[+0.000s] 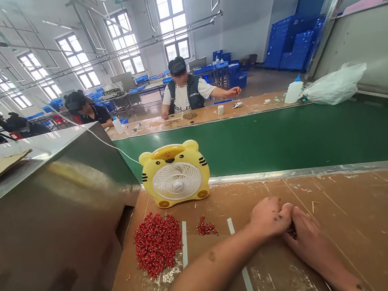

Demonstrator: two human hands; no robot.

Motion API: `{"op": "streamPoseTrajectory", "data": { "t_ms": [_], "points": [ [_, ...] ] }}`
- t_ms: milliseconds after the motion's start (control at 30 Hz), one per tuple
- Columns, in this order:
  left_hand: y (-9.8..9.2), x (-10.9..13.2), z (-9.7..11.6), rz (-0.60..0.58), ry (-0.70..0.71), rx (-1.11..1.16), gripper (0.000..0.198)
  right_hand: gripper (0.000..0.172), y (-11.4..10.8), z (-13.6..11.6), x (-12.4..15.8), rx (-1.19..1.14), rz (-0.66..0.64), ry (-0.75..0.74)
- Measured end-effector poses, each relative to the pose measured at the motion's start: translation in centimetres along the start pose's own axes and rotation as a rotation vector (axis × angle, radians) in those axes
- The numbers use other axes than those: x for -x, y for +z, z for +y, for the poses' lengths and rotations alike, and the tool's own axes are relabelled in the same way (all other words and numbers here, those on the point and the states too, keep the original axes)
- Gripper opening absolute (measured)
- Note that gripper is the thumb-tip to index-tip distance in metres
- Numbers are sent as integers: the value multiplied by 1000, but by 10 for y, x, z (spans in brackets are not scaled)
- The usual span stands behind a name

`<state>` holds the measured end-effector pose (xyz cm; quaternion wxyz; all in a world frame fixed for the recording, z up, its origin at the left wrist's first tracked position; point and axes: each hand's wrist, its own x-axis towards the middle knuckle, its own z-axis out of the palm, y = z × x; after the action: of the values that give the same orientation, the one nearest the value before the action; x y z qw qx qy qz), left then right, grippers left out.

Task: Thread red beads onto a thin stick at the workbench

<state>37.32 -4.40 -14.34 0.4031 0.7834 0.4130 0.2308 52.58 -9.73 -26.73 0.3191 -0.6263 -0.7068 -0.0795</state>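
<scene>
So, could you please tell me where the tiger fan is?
In the head view, the yellow tiger-shaped fan stands just beyond the pile of red pieces, beside the steel housing.

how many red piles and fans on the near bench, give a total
red piles: 2
yellow tiger-shaped fan: 1
total: 3
</scene>
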Motion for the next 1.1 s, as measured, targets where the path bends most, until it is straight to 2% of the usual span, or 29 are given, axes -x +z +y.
{"op": "streamPoseTrajectory", "data": {
  "t_ms": [100,133,200,267,300,367,433,533,600,700,800,867,967,1100],
  "points": [
    [-76,44,-16,-40,138,-10,37,62,-18,-9,3,-39,44,22],
    [-101,67,-26,36,178,-53,35,60,-25,-11,6,-69,63,37],
    [-146,117,-52,310,116,-156,30,51,-38,-16,16,-137,88,63],
    [-174,164,-82,521,-48,-272,26,41,-47,-24,25,-208,85,102],
    [-181,183,-97,566,-121,-324,26,37,-50,-30,28,-247,68,121],
    [-180,208,-119,581,-187,-390,26,31,-52,-48,25,-335,-16,130],
    [-166,215,-130,520,-173,-418,26,28,-49,-73,12,-430,-160,78],
    [-139,208,-127,439,-109,-433,26,27,-35,-119,-23,-506,-395,-99],
    [-124,203,-122,441,-70,-451,24,29,-20,-147,-45,-483,-465,-211],
    [-108,209,-122,495,-34,-472,22,39,9,-178,-71,-372,-490,-378],
    [-93,230,-134,572,-27,-451,24,52,36,-194,-85,-301,-495,-483],
    [-83,247,-144,651,-19,-425,27,46,50,-201,-89,-297,-496,-500],
    [-71,272,-154,778,-37,-424,32,25,62,-205,-90,-291,-492,-488],
    [-71,296,-156,852,-129,-485,37,23,64,-202,-89,-324,-496,-469]
  ]
}}
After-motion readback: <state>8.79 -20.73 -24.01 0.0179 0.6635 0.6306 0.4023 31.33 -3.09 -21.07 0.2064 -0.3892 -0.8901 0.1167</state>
